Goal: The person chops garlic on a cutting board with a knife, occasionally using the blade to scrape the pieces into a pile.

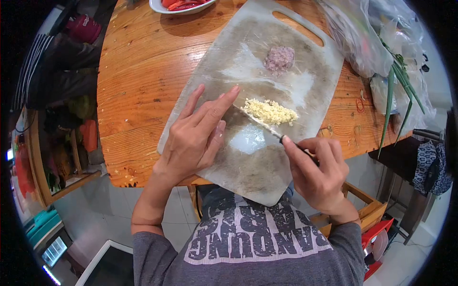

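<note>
My right hand (319, 167) is wrapped round the black handle of a knife (261, 122), whose blade lies along the near edge of a heap of minced garlic (271, 112). Bits of garlic cling to the blade. With fingers stretched and apart, my left hand (195, 128) hovers over the left side of the cutting board (253, 178), fingertips close to the knife's tip. Farther up the board sits a small mound of minced shallot (280, 58), pale purple. The board is worn and stained, with a handle slot at its far end.
A white bowl with red chillies (183, 5) stands at the table's far edge. Plastic bags (350, 33) and green onion leaves (403, 86) lie to the right, near a red rubber band (360, 105). The wooden table (138, 95) ends just before my body.
</note>
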The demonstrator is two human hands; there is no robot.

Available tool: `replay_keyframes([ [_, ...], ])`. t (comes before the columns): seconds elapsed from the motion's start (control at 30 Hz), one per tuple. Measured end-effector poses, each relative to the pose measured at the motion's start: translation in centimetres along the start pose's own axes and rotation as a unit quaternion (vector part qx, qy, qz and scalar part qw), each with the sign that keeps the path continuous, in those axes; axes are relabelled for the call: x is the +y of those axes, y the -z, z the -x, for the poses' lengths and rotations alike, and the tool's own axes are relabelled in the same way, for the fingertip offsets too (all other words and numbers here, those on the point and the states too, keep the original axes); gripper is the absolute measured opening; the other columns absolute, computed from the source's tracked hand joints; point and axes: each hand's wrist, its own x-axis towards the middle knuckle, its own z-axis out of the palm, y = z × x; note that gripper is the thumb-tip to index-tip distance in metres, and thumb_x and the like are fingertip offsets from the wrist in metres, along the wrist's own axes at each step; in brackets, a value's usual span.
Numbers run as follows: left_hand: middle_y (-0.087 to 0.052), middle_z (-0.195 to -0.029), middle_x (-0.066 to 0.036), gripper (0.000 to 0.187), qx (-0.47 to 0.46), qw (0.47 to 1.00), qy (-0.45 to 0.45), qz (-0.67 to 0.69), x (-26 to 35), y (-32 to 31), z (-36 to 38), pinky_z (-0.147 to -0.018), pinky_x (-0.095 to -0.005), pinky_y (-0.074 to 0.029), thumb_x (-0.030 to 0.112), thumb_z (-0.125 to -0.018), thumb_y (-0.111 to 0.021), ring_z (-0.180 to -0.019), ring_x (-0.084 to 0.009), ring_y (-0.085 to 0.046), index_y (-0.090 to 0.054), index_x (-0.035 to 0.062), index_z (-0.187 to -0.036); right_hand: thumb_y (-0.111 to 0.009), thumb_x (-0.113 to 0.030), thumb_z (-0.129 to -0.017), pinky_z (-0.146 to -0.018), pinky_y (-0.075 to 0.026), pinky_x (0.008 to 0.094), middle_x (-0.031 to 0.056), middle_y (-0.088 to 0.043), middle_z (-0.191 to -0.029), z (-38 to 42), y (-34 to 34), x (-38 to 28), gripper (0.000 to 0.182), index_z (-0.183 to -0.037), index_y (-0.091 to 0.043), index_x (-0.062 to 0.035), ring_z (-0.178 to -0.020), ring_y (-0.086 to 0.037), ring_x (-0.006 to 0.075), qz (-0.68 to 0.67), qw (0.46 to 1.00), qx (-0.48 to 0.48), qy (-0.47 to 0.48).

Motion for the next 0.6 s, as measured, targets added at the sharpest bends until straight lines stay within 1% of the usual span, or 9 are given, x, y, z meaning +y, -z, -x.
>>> replay_keyframes([
  [0.07,-0.069,-0.120,-0.016,0.060,0.029,0.999,-0.016,-0.003,-0.1,-0.3,0.0,-0.117,-0.0511,-0.036,-0.004,-0.088,-0.058,-0.110,-0.0295,-0.068,-0.049,0.0027,-0.147,-0.075,-0.001,-0.064,-0.062,-0.048,0.0310,0.0033,-0.062,-0.088,0.2,-0.6,0.2,0.052,-0.115,-0.076,-0.0133,-0.076,-0.057,0.0213,0.010,1.000,-0.002,0.015],
  [0.1,-0.069,-0.117,-0.016,0.062,0.043,0.999,-0.021,-0.005,-0.2,-0.4,0.1,-0.116,-0.0504,-0.038,-0.003,-0.088,-0.059,-0.107,-0.0293,-0.068,-0.048,0.0050,-0.148,-0.074,-0.002,-0.066,-0.061,-0.048,0.0308,0.0031,-0.060,-0.088,0.4,-1.1,0.4,0.051,-0.116,-0.076,-0.0135,-0.075,-0.057,0.0212,0.011,1.000,-0.018,0.005],
  [0.2,-0.070,-0.116,-0.016,0.062,0.036,0.999,-0.016,-0.012,0.0,-0.3,0.0,-0.116,-0.0503,-0.038,-0.004,-0.087,-0.059,-0.107,-0.0297,-0.068,-0.049,0.0051,-0.148,-0.074,-0.002,-0.067,-0.060,-0.047,0.0310,0.0031,-0.059,-0.086,-0.1,-0.9,1.1,0.050,-0.116,-0.076,-0.0134,-0.075,-0.056,0.0211,-0.003,1.000,-0.021,0.002],
  [0.3,-0.070,-0.123,-0.018,0.057,0.009,1.000,0.014,0.003,0.3,0.0,0.0,-0.118,-0.0523,-0.032,-0.004,-0.087,-0.055,-0.116,-0.0311,-0.066,-0.050,-0.0017,-0.144,-0.076,-0.003,-0.066,-0.060,-0.046,0.0313,0.0030,-0.058,-0.085,-0.2,-0.4,0.3,0.050,-0.116,-0.076,-0.0133,-0.075,-0.055,0.0211,-0.004,1.000,0.001,0.012],
  [0.4,-0.069,-0.123,-0.018,0.057,0.026,1.000,0.002,-0.009,-0.1,-0.1,0.1,-0.118,-0.0521,-0.032,-0.004,-0.088,-0.055,-0.117,-0.0312,-0.066,-0.050,-0.0012,-0.144,-0.077,-0.003,-0.065,-0.058,-0.044,0.0316,0.0029,-0.059,-0.086,0.5,-2.3,1.1,0.051,-0.115,-0.075,-0.0128,-0.075,-0.055,0.0208,-0.036,0.999,0.009,0.003],
  [0.5,-0.069,-0.118,-0.016,0.062,0.038,0.999,-0.014,-0.014,0.0,-0.5,-0.3,-0.116,-0.0503,-0.038,-0.003,-0.088,-0.059,-0.108,-0.0305,-0.068,-0.048,0.0055,-0.149,-0.078,-0.002,-0.065,-0.059,-0.044,0.0326,0.0038,-0.060,-0.087,-0.2,-0.9,1.0,0.049,-0.114,-0.076,-0.0120,-0.075,-0.055,0.0215,-0.033,0.999,0.000,0.000],
  [0.6,-0.069,-0.119,-0.016,0.062,0.041,0.999,-0.008,-0.015,0.0,-0.3,-0.2,-0.116,-0.0498,-0.038,-0.003,-0.089,-0.058,-0.108,-0.0302,-0.068,-0.047,0.0051,-0.149,-0.078,-0.003,-0.065,-0.060,-0.045,0.0329,0.0042,-0.061,-0.088,-0.3,-1.6,1.7,0.048,-0.113,-0.076,-0.0113,-0.075,-0.055,0.0218,-0.037,0.999,-0.007,0.011],
])
